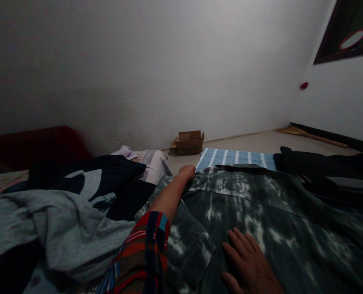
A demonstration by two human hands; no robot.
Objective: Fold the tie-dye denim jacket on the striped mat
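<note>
A dark green tie-dyed denim jacket [261, 212] lies spread out in front of me. My left hand [187, 171] reaches far forward, its fingers curled on the jacket's upper left edge by the shoulder. My right hand [250, 263] lies flat on the jacket's front, fingers stretched out and holding nothing. My left forearm wears a red, blue and orange plaid sleeve [144, 257].
A heap of grey, navy and white clothes [77, 196] lies at the left. A blue-and-white striped cloth [236, 157] and dark garments [322, 167] lie beyond the jacket. A small cardboard box [190, 143] stands by the far white wall. A dark red cushion [31, 145] sits far left.
</note>
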